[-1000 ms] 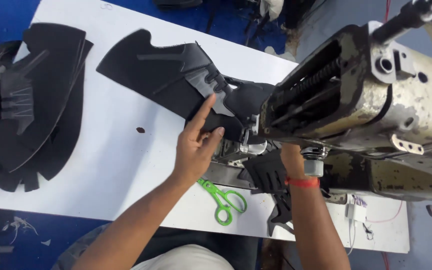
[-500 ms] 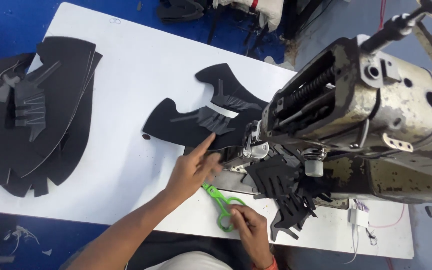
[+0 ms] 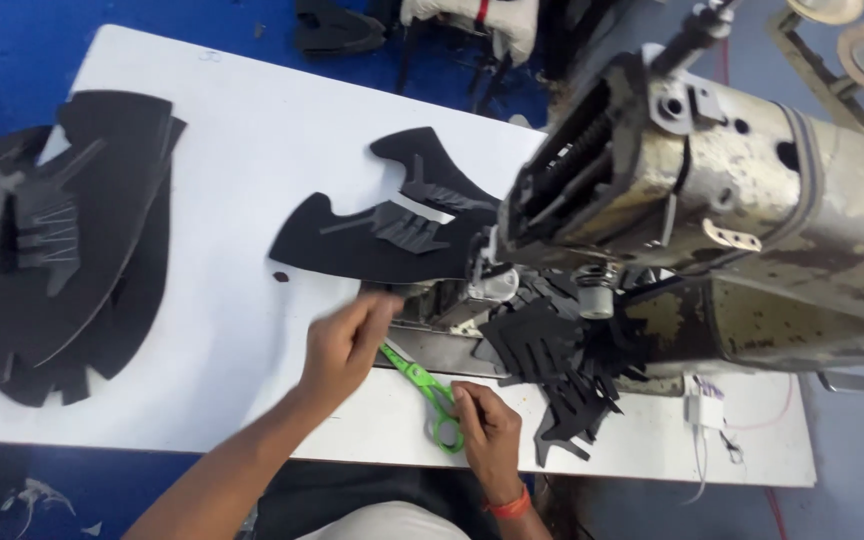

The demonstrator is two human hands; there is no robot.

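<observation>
Lying flat on the white table (image 3: 152, 300), a black cut upper piece (image 3: 372, 240) is fed under the head of the worn industrial sewing machine (image 3: 712, 200), its right edge tucked beside the presser foot (image 3: 497, 283), where it can be stitched. Smaller black strips (image 3: 412, 225) are laid across its middle, seemingly as overlays to be sewn on.

The left hand (image 3: 344, 340) is seen just below that piece, blurred by motion; its fingers appear loosely curled and close together, and whether anything is pinched cannot be told. It is placed at the edge of the metal bed plate (image 3: 432, 345), near the piece but apparently not on it.

The right hand (image 3: 487, 435) is set on the green-handled scissors (image 3: 430, 395), which lie at a slant on the table's front edge, within easy reach of the needle area. The fingers are bent down over the handle loops, touching them; a firm grasp is not clearly shown. A red band (image 3: 510, 503) is worn at the wrist.

A heap of finished-looking black pieces (image 3: 562, 370) is gathered to the right of the needle, under the machine arm, apparently pushed aside out of the sewing path. 1 large stack of uncut-looking black panels (image 3: 62, 260) is kept at the far left of the table, well apart from the machine, as a supply.
</observation>
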